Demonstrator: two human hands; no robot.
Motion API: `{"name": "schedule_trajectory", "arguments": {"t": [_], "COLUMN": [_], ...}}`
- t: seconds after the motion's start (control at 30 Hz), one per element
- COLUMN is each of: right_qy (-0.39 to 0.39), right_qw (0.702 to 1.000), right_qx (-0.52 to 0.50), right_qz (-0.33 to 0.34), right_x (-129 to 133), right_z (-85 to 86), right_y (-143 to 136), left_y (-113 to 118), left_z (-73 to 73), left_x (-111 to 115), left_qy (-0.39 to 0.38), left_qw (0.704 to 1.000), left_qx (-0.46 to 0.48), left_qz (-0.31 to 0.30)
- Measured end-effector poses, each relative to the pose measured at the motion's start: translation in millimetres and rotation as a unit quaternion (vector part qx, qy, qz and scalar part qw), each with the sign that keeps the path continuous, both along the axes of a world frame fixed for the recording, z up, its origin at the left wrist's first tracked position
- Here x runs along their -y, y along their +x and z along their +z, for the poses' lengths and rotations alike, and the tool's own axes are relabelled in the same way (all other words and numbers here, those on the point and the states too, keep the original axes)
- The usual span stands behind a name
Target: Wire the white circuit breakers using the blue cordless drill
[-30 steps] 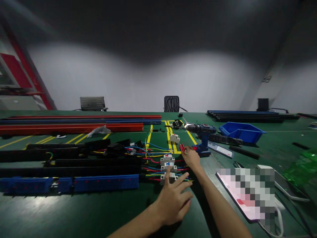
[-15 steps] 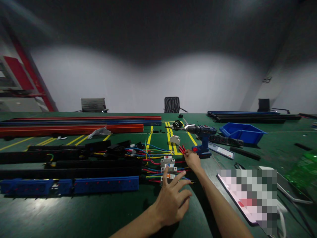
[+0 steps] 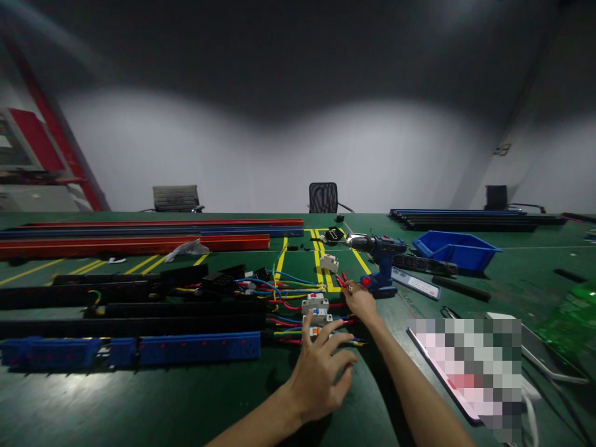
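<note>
My left hand (image 3: 321, 366) has its fingers spread over the nearest of several white circuit breakers, beside the breaker with the blue switch (image 3: 317, 315). Coloured wires (image 3: 286, 323) run from the breakers to black power strips (image 3: 186, 307) on the left. My right hand (image 3: 359, 301) is closed on small red pieces (image 3: 342, 281), just left of the blue cordless drill (image 3: 385, 264). One loose white breaker (image 3: 329, 262) lies beyond the wired ones. In front of the black strips lies a blue socket strip (image 3: 200, 349).
A blue bin (image 3: 456, 249) stands behind the drill at the right. A pink-edged tablet-like object (image 3: 442, 372), partly pixelated, lies near right, beside a green bottle (image 3: 572, 320). Orange rails (image 3: 223, 242) stretch across the back left.
My left hand has shifted slightly left and down, its fingers still spread. My right hand has moved very little, with the red pieces still at its fingertips.
</note>
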State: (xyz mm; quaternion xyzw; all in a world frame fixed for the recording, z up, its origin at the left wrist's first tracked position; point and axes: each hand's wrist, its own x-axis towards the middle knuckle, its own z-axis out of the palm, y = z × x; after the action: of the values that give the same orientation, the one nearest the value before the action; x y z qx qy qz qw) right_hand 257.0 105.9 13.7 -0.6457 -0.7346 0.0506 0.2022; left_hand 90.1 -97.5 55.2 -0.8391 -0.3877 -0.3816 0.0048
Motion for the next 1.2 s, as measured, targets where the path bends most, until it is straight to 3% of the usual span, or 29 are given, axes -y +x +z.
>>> {"name": "schedule_trajectory", "arguments": {"t": [0.77, 1.2], "right_qy": [-0.030, -0.062], "right_qw": [0.999, 0.987], "right_qx": [-0.027, -0.146], "right_qz": [-0.026, -0.021], "right_x": [-3, -6], "right_z": [0.7, 13.6], "right_y": [-2, 8], "left_y": [0, -4], "left_z": [-0.4, 4.0], "left_x": [-1, -4], "left_qy": [0.008, 0.018], "left_qw": [1.000, 0.999], "left_qx": [-0.005, 0.036], "left_qz": [0.002, 0.032]}}
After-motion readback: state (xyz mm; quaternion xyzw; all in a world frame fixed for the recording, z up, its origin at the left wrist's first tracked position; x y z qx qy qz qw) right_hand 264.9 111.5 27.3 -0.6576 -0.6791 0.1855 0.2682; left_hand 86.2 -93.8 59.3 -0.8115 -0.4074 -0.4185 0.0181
